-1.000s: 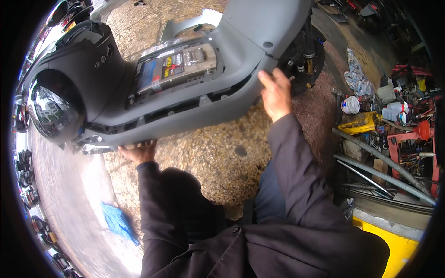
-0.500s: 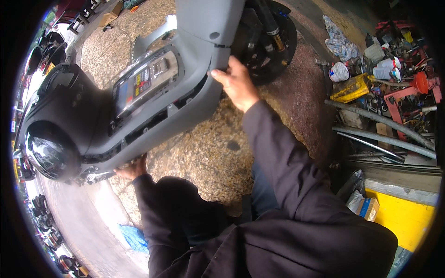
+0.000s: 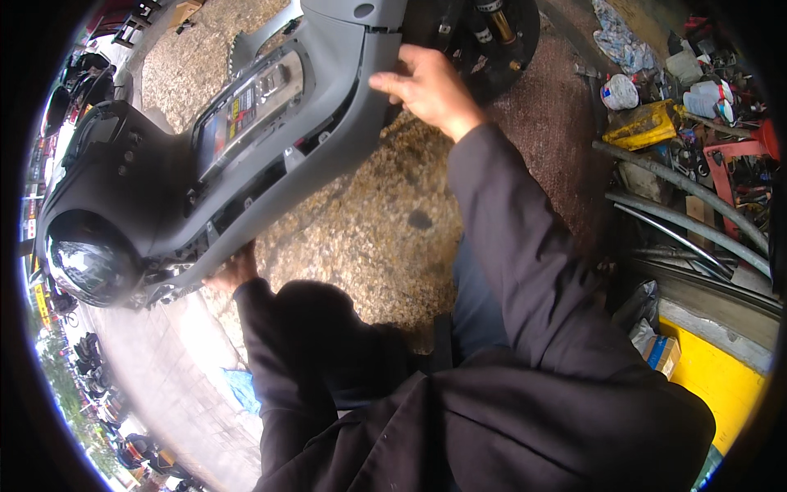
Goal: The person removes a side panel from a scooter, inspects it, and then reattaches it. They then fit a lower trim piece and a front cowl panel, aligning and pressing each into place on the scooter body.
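A long grey side panel (image 3: 324, 152) runs along the lower flank of a grey scooter (image 3: 147, 184). Between it and the floorboard is a slot where clips and dark inner parts show. My right hand (image 3: 434, 88) grips the panel's raised front end, thumb on the outer face; the other fingers are partly hidden. At the rear end, my left hand (image 3: 236, 269) holds the lower edge from underneath, most of its fingers out of sight. Set into the floorboard is an open battery bay (image 3: 250, 107) with a labelled unit. The round, glossy black tail part (image 3: 90, 258) sits at far left.
The front wheel (image 3: 504, 61) and fork stand beyond my right hand. On the right lie metal pipes (image 3: 668, 225), a yellow case (image 3: 643, 125), a white tub (image 3: 619, 92) and heaped tools. A yellow surface (image 3: 717, 361) with a small box is at lower right.
My view has shifted, and the scooter's front sits higher in it. Toward the rear, the slot between panel and body looks wider. Both hands remain on the panel.
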`<state>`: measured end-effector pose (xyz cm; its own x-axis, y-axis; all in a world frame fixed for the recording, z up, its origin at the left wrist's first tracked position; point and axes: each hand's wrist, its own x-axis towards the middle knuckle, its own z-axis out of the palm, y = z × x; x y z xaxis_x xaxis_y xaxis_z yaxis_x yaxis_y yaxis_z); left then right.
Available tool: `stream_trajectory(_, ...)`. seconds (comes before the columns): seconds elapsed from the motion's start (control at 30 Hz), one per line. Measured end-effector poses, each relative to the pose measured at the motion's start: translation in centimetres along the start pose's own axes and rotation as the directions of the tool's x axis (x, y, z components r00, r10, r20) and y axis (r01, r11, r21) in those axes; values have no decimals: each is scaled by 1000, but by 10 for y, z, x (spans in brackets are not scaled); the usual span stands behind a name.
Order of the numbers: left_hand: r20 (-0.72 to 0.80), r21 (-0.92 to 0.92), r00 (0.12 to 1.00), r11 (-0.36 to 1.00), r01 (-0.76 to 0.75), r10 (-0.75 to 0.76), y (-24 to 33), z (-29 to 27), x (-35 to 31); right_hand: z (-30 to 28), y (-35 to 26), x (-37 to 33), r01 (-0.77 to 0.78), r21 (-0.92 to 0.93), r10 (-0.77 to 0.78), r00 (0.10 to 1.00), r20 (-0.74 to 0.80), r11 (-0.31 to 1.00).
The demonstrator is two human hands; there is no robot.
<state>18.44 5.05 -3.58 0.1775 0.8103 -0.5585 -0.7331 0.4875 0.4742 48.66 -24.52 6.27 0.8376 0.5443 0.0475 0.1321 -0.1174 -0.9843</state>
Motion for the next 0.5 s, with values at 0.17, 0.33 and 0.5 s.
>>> stream_trajectory(0.17, 51, -20, 999, 1000, 18, -17, -1, 1, -5, 6, 12, 5, 127, 24, -126, 991, -41, 992)
stream_trajectory(0.33, -14, -45, 999, 999, 30, -31, -4, 5, -8, 9, 19, 7, 118, 105, -110, 991, -76, 987)
stream_trajectory(0.5, -89, 35, 996, 999, 10, -7, -3, 8, -6, 14, 21, 10, 133, 212, -115, 989, -93, 968)
